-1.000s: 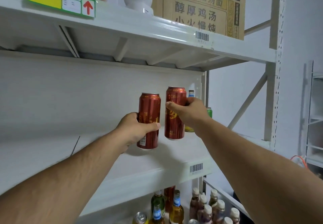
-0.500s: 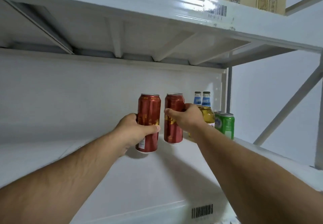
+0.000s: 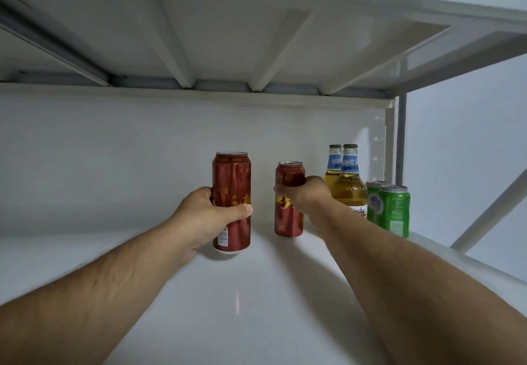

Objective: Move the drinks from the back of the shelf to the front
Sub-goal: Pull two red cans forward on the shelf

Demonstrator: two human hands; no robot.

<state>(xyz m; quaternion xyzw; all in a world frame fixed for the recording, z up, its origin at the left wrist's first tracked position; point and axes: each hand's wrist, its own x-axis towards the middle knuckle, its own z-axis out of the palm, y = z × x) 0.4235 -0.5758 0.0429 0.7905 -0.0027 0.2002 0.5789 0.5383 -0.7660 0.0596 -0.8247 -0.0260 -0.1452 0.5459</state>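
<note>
A: Red cans, qty 2. Left can [image 3: 231,202] in left hand [image 3: 209,216], fingers wrapped round; right can [image 3: 288,210] gripped by right hand [image 3: 306,196].

B: Locn?

A: Mid-shelf [image 3: 256,293], upright, one per hand, prob. for fwd pull.

Two tall red cans with gold print stand upright on the white shelf [image 3: 256,307]. The left red can [image 3: 231,176] is nearer; the left hand [image 3: 211,213] grips its lower half, thumb across the front, and a white barcode panel shows near its base. The right red can [image 3: 288,213] is farther back, gripped around its upper middle by the right hand [image 3: 308,196]. To the right, at the far end, two amber bottles [image 3: 349,190] with blue neck labels stand one behind the other. Just right of them stand two green cans [image 3: 395,210], upright and close together.
</note>
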